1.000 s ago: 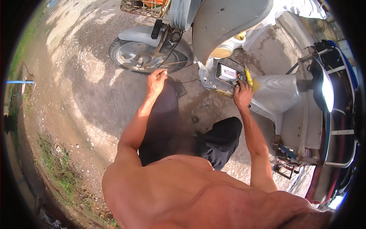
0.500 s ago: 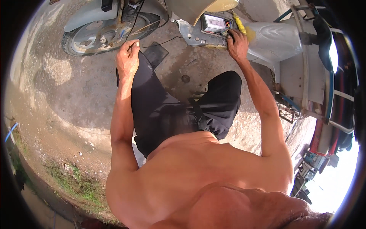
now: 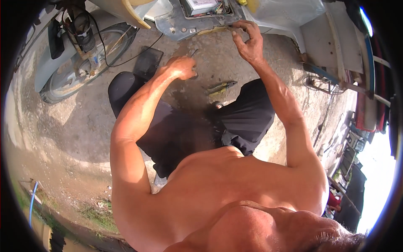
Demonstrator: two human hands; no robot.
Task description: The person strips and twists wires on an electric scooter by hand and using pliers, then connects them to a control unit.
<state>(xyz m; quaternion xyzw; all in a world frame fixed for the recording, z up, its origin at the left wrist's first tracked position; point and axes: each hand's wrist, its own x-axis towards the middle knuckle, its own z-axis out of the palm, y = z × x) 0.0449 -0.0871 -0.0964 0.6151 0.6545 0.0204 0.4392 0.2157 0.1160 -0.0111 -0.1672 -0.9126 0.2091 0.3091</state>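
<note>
Spreads out as rough, dusty, grey-brown ground (image 3: 75, 138), part in shade, part in bright sun. Darkens in a patch between the knees. Carries pliers (image 3: 221, 87) with yellowish handles near the right knee, lying flat. Bears a flat, black, rectangular piece (image 3: 147, 62) just beyond the left knee. Turns to grass (image 3: 98, 218) and small pale stones toward the lower left.

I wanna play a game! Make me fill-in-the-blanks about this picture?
Of the left hand and right hand, the ____ one is nearer the silver box.
The front wheel is on the picture's ____ side.
The pliers lie on the ____.
The trousers are ____ in colour.
Missing words: right; left; ground; black.
</note>
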